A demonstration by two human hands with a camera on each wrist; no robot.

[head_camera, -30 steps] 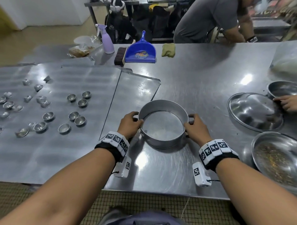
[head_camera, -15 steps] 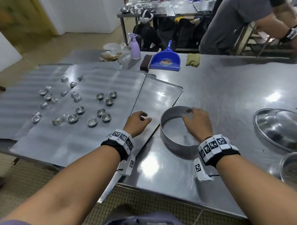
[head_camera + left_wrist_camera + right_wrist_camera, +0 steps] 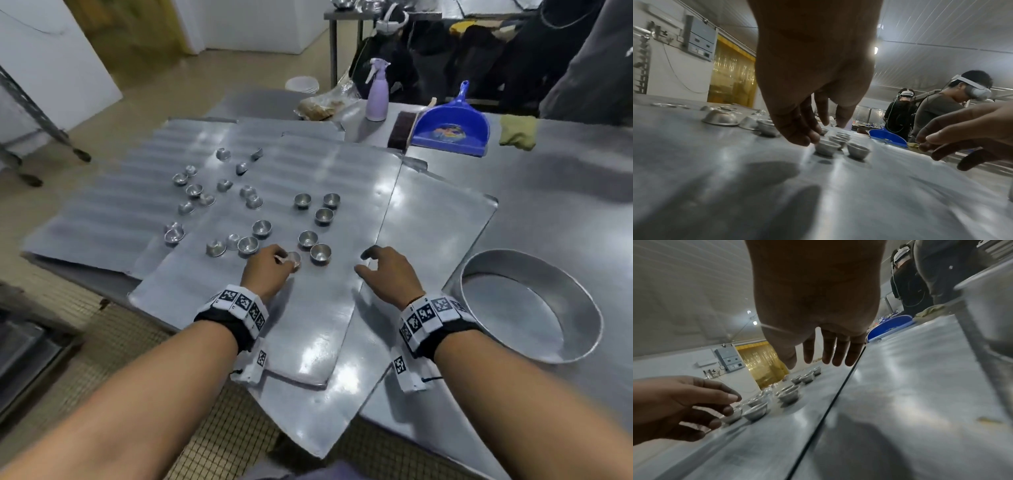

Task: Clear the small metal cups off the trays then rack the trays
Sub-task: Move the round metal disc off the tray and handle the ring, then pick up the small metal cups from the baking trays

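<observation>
left hand (image 3: pixel 813 81) fingertips (image 3: pixel 812 137) at cup (image 3: pixel 827 147) | second cup (image 3: pixel 858 150) beside | right hand (image 3: pixel 970 134) hovering, fingers loose

1. We wear a black wristband (image 3: pixel 236 317) on the left wrist, wrapped in white square-patterned marker tiles.
2. Our right wrist carries a matching band (image 3: pixel 433 320).
3. A small white marked camera block (image 3: pixel 255 365) hangs under each band.
4. Our forearms are bare.

Steel table (image 3: pixel 565 192) under overlapping trays (image 3: pixel 308 329), round pan (image 3: pixel 534 308), dustpan (image 3: pixel 452 132), spray bottle (image 3: pixel 376 96).
</observation>
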